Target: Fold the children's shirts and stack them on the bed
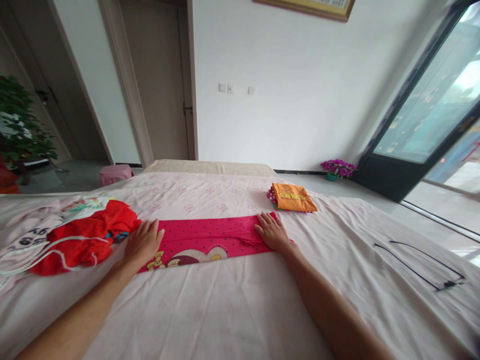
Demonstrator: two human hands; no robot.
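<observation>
"What do you have on your feed?"

"I'm looking down at two bare hands on a bright pink strip of dotted fabric (210, 232) with a cartoon animal print along its near edge. It lies crosswise on a pale pink, flower-patterned sheet (210, 305), in front of the wearer."

"And the hands?"

"The left hand (142, 242) rests palm down over the strip's left end, fingers extended and close together, with the thumb out to the side. The right hand (273, 232) lies flat on the right end, its fingers slightly spread near the far corner. I see neither one pinching the cloth."

"How does the fabric sit?"

"Long and narrow, mostly flat, with some creases near the right hand."

"Anything close by?"

"Just beside the left hand I have a crumpled bright red garment (84, 240) with a white cord across it, heaped against pale printed clothing (28, 235). Beyond the right hand, apart from the strip, sits a neatly folded orange garment (294, 197) with yellow lettering, on top of other folded cloth."

"And far right?"

"Thin dark-framed eyeglasses (450, 283), lying on the sheet with their arms unfolded."
</observation>
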